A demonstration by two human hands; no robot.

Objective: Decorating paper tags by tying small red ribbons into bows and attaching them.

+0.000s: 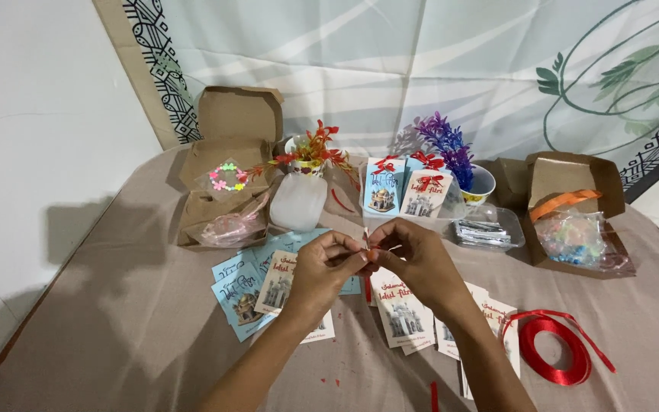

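ribbon piece: a small red ribbon piece [366, 238] sits pinched between your two hands, right where the fingertips meet; only a short sliver of it shows above the fingers
which way it lies: it is at the meeting point of both hands, so neither reach nor turn is needed; it lies just ahead of your knuckles, toward the standing packets
long axis: the visible sliver runs close to upright, tipped slightly away from you; its free end points up and toward the far side; how it runs lower down is hidden by your fingers
left hand: your left hand [322, 271] is closed in a pinch, thumb and forefinger pressed onto the ribbon from the left
right hand: your right hand [415, 259] is closed in a pinch too, fingertips meeting the left ones on the same piece; a thin pale strand sticks out toward your right from under its fingers, and I cannot tell what it is
nearer hand: both touch it; neither is nearer
below the hands: loose printed cards, blue cards [239, 290] under your left wrist, white cards [402, 317] under your right, all flat on the beige cloth [139, 328]
right of the hands: a red ribbon roll [554, 351] lies well apart beyond your right forearm, its loose tail trailing away from you
beyond the hands: finished packets with red bows [406, 187] stand upright; cardboard boxes [226, 183] sit open to either side
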